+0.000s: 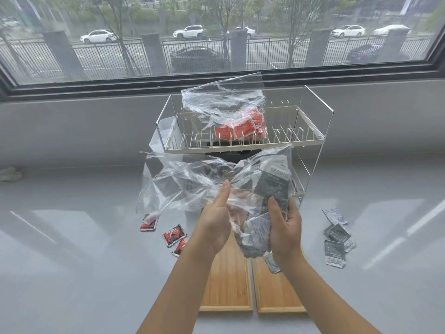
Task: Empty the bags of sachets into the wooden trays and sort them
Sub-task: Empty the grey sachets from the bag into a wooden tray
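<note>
Two hands on one clear bag (216,186) of grey sachets, held in the air above the two wooden trays. Right hand (285,227) cups the heavy end, fingers curled round the clump of grey sachets (267,208) through the film. Left hand (214,222) has fingers fairly straight, pressed against the loose film beside the clump; can't tell if the thumb pinches it. Bag mouth looks to trail up and left, but the crumpled film makes that hard to confirm

Step in hand, as I read it: emptying the grey bag. Left tray (226,288) shows bare wood, right tray (279,290) has one grey sachet (273,263) at its far end, so the dump is barely started. Second bag (231,116) with red sachets sits on the wire rack (243,141) behind, not yet emptied

Next move probably calls for finding the mouth, turning it down over the right tray and shaking the clump out. Film is slack and clingy, sachets may hang up or spill sideways

Edges and room: trays lie side by side, nearly touching, low rims, so a careless tip will overshoot. Loose red sachets (174,236) lie on the counter left of the trays, loose grey ones (336,239) to the right, all to be gathered later. Rack stands just beyond the trays, its lower shelf near the right hand; open counter both sides, little room forward
</note>
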